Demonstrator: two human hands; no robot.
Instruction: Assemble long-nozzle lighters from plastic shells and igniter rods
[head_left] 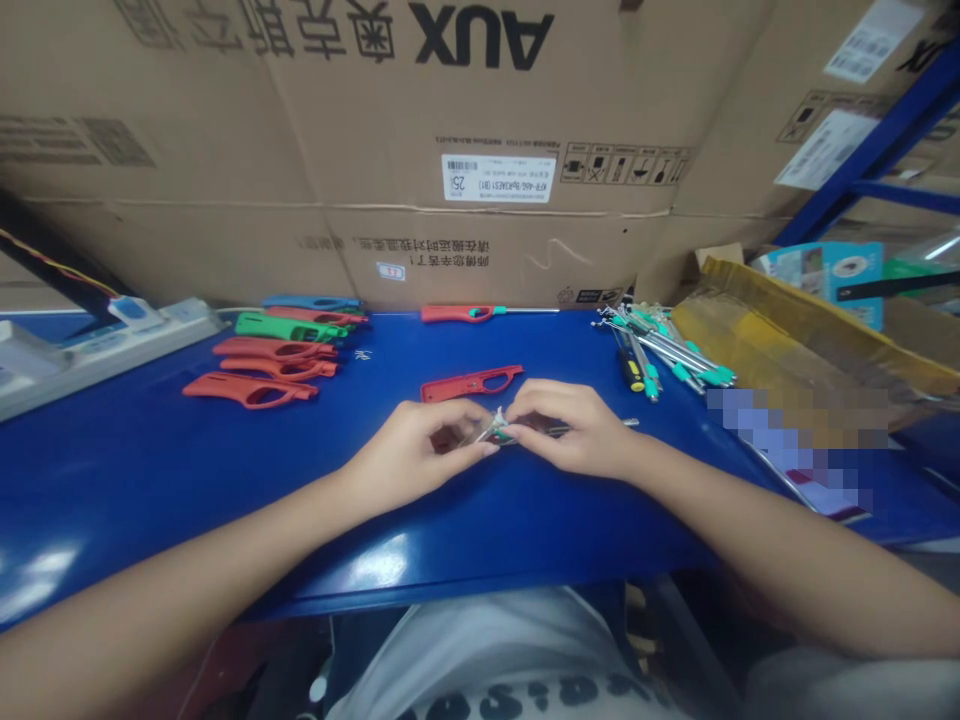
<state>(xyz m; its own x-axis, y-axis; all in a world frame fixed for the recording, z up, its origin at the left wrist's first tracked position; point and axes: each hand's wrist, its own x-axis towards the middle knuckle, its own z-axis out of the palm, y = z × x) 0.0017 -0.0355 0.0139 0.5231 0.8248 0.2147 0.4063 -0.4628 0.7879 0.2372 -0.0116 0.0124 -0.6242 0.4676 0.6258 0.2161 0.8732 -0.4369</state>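
Low over the middle of the blue table (225, 500), both hands meet at the inner assembly of a stick lighter (493, 430). It has a green piece, a clear part and a thin metal tube (631, 423) poking out to the right past my fingers. My left hand (405, 450) pinches its clear end between thumb and fingers. Thumb and fingers of my right hand (577, 425) are closed around the green piece; fingers cover much of it. Just beyond the hands lies an open red lighter handle half (465, 385). Farther back rests a red lighter (454, 313) with its metal tube.
Red, green and blue handle shells (251, 390) lie at left, near a white power strip (97, 350). At right are a pile of metal tubes with green parts (667, 345), a yellow-black screwdriver (631, 370) and an open carton (810, 330). Cardboard (375, 130) walls the back.
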